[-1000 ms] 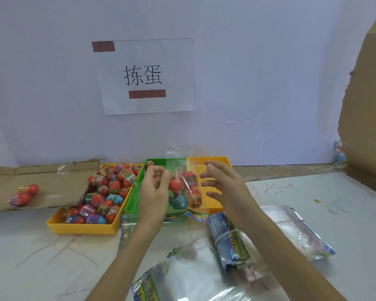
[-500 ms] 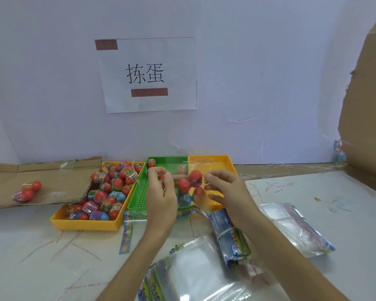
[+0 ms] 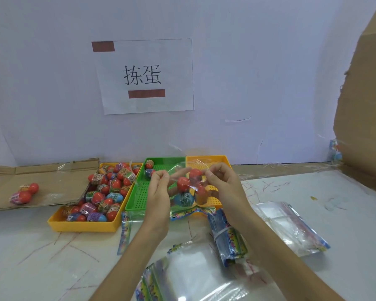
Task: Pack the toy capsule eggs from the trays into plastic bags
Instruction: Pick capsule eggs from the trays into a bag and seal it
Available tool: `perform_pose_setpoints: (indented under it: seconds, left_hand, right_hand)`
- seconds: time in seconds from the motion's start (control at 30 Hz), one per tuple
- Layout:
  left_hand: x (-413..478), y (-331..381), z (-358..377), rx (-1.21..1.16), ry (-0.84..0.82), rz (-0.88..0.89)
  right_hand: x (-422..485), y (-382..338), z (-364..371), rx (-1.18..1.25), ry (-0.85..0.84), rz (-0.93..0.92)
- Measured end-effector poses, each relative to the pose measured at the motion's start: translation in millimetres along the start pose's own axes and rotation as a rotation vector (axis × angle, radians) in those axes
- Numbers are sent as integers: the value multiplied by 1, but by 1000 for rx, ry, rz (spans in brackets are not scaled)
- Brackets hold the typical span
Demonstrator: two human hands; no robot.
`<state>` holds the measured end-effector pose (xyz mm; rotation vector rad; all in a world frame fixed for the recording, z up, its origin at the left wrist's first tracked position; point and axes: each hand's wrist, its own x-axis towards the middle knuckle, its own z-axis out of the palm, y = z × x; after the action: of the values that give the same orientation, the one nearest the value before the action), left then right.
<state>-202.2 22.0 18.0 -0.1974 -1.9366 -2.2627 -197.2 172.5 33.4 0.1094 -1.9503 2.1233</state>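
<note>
Head view: egg bag (image 3: 186, 199) pinched between hands (image 3: 159, 193) (image 3: 225, 189).

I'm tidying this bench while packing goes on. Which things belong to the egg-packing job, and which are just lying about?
Job: left hand, right hand, bag with eggs, full yellow tray, green tray, spare bags.
Lying about: wall sign, cardboard sheet.

Bright, even light; glare on plastic bags (image 3: 195, 276) (foreground); edges bowed.
</note>
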Motion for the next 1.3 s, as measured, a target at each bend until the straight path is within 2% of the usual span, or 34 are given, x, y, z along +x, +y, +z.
perform_pose_setpoints:
  seconds: [0.27, 0.53, 0.97, 1.07, 1.17, 1.3]
  left_hand:
    - [-1, 7, -2, -177, -56, -186]
    - [-8, 9, 2, -374, -63, -337]
    - [-16, 12, 10, -458, -130, -326]
    - [-19, 17, 13, -408, -168, -281]
    - [-19, 15, 15, -378, -139, -241]
    - [-20, 14, 12, -368, -187, -255]
  right_hand:
    - [-1, -2, -2, 98, -45, 5]
    - [-2, 0, 0, 59, -21, -56]
    - [2, 3, -4, 198, 59, -17]
    - [3, 5, -4, 186, 86, -23]
    - [3, 6, -3, 132, 78, -41]
    - [1, 6, -3, 124, 46, -59]
